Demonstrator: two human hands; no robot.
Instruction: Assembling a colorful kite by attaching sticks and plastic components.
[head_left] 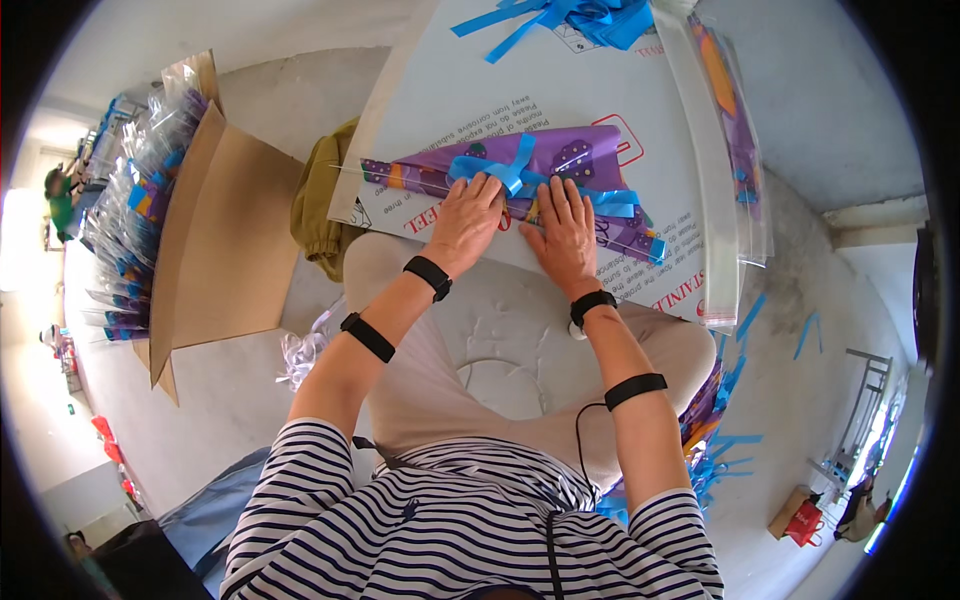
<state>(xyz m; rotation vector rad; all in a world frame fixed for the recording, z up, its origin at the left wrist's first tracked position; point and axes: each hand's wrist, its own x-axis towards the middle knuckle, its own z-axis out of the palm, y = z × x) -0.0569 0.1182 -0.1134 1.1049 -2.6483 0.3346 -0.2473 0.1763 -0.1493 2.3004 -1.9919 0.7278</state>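
Observation:
On the white printed board [590, 95] in front of me lies a folded purple patterned plastic package [590, 150], shaped like a long cone. A bright blue ribbon [612, 200] is wrapped around its middle and crosses itself in a raised loop. My left hand [467, 222] rests palm down on the near edge, its fingertips touching the ribbon left of the crossing. To the right of that crossing, my right hand [563, 232] presses on the package with its fingers laid flat. What lies under both palms is hidden.
Loose blue ribbons [610, 22] are heaped at the board's far end. Clear plastic sleeves [710, 200] hang along its right side. Left stands a cardboard box [235, 215] of wrapped packages, with an olive cloth [325, 200] beside it. Ribbon scraps [735, 370] lie on the right.

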